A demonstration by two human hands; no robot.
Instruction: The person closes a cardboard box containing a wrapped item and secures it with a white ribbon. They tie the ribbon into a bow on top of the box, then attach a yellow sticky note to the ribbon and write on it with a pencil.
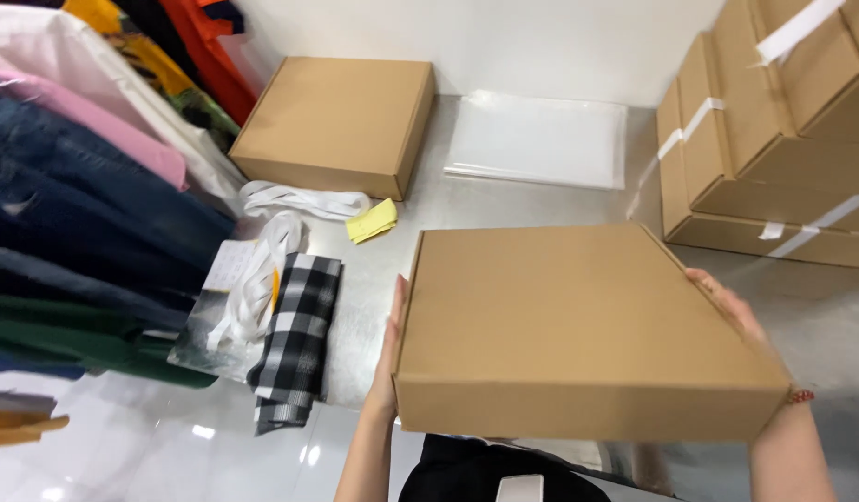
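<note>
A flat, closed brown cardboard box is held above the near edge of the metal table. My left hand presses flat against its left side. On the opposite side, my right hand grips the right edge, with a red bracelet at the wrist. Both hands carry the box between them.
A second flat cardboard box lies at the back left. A stack of clear plastic bags lies behind. Taped cardboard boxes are stacked at the right. Folded clothes, a checked cloth, white ribbon and a yellow slip lie at the left.
</note>
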